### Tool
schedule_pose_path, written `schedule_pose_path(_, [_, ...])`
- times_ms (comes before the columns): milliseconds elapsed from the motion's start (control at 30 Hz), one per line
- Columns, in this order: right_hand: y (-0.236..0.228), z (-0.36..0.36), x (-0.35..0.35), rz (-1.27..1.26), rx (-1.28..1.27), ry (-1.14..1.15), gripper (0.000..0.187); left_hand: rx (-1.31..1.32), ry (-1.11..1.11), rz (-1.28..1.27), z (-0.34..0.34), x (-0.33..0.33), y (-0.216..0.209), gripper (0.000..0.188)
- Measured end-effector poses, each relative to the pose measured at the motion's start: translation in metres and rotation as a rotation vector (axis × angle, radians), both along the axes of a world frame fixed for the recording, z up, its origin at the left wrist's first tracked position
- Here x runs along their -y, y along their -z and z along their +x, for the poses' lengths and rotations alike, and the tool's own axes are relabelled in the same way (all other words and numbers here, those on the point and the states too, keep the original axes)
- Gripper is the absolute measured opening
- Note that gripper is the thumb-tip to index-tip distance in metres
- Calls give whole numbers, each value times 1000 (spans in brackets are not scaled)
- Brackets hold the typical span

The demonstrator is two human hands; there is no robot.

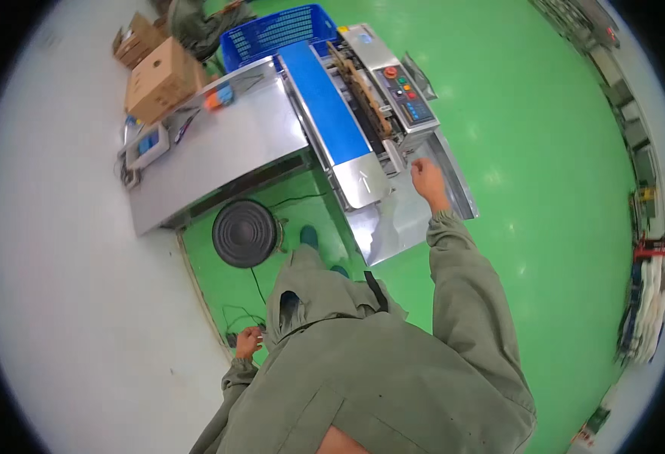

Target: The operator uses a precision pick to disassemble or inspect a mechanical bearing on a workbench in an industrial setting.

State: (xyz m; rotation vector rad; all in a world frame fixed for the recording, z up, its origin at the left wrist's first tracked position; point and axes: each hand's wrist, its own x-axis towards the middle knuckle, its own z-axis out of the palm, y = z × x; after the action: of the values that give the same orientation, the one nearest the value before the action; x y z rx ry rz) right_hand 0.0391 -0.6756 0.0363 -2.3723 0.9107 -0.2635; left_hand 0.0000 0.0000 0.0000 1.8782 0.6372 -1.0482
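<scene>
My right hand (428,181) is over the steel side tray (400,216), close to the near end of a conveyor sealing machine (370,57). Its fingers are curled in; anything inside them is hidden. The machine has a blue belt (325,102) ending in a steel plate (363,180) with an arrow. On its right is a control panel (404,94) with coloured buttons. Low beside my left hip hangs my left hand (250,342), away from the machine, its fingers loosely bent and slightly apart, with nothing visible in them.
A steel table (226,151) adjoins the machine on the left, bearing an orange and blue item (219,96) and a white tray (148,146). Cardboard boxes (162,79) stand behind it. A blue crate (279,34) sits at the far end. Below are a round black stool (244,233) and floor cables (256,284).
</scene>
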Motion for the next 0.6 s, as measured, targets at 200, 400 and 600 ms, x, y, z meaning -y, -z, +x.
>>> schedule_pose_path(200, [-62,93,83,-214,-37,61,21,-52,463,-12,154,101,31,22])
schedule_pose_path(400, [-38,215,152,-436,-296,-102,33,-21,423,-133,336,180,53,26])
schedule_pose_path(600, [-16,287,195,-552,-368,-290,25,345,280,-177,527,296,-9,21])
